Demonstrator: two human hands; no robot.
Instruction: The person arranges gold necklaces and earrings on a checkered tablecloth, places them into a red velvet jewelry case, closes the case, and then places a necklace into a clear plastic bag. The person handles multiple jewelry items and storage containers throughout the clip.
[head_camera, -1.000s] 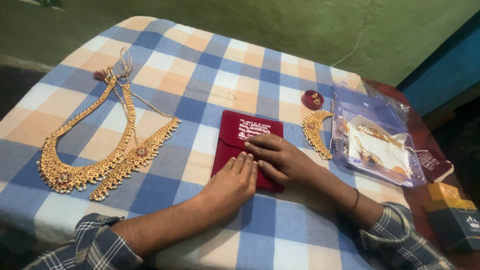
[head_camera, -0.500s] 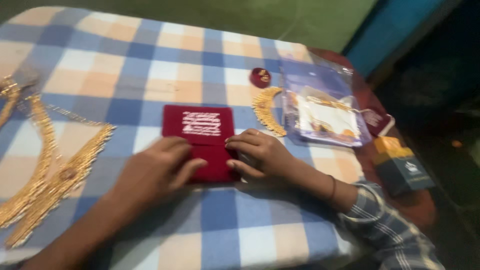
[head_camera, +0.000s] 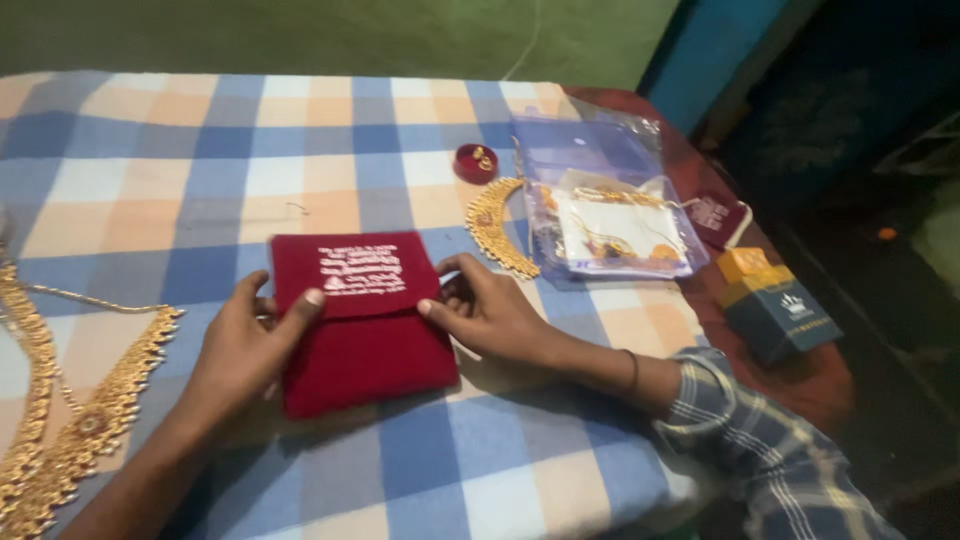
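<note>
We are seeing a gold necklace lying far left on the checked desk; our left hand and right hand are pressing spread fingers on the red velvet pouch at centre, probably soft, light, best gripped by its edges.

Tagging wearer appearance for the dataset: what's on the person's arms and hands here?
Both hands are bare, no gloves or rings visible. The right hand has a thin dark band at the wrist and a rolled blue-and-white plaid sleeve past it. The left hand and its forearm show no sleeve in frame.
</note>
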